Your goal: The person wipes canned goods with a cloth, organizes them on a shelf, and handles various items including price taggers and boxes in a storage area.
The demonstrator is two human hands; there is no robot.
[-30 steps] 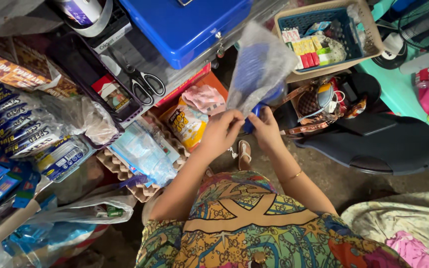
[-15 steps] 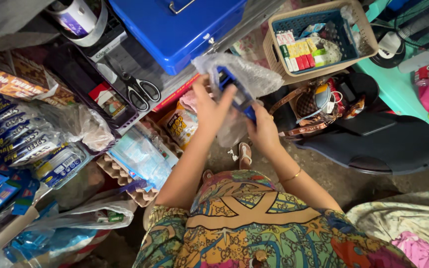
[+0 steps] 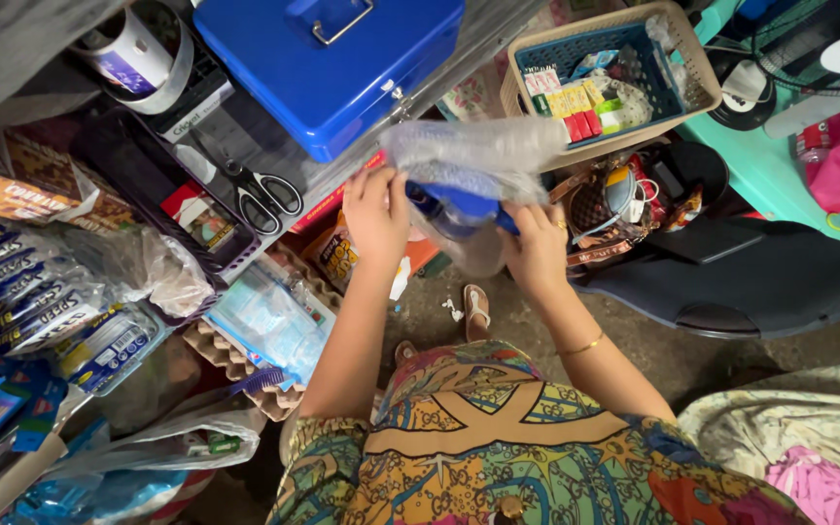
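Both our hands are closed on the clear bag [image 3: 478, 160]. Left hand [image 3: 376, 216] has its fingers [image 3: 373, 185] curled over the bag's left edge; right hand [image 3: 537, 248] pinches the right side with thumb on top. Neither hand is open, and both have film in grip.

The bag is held up in mid-air in front of us, just below the blue box [image 3: 332, 63] and beside the basket [image 3: 600, 83]. Inside it sits a blue item [image 3: 459, 202]; we can't tell what it is through the crinkled plastic.

Handling, our read: the film is thin, soft and slippery, with no stiffness of its own. The weight is probably low and concentrated at the blue item, so the bag will sag there. Best hold is at the gathered edges with both hands, as it is held now, or underneath the item itself. Pinching a single layer risks a tear or slip.

Outward: scissors [image 3: 255, 185] lie in a dark tray left of the box, and a tape roll [image 3: 133, 49] sits at top left. Packets [image 3: 26, 292] are stacked far left, with an egg tray [image 3: 235, 365] below them. A dark chair [image 3: 741, 282] stands on the right. A sandal [image 3: 478, 309] is on the floor below the bag.
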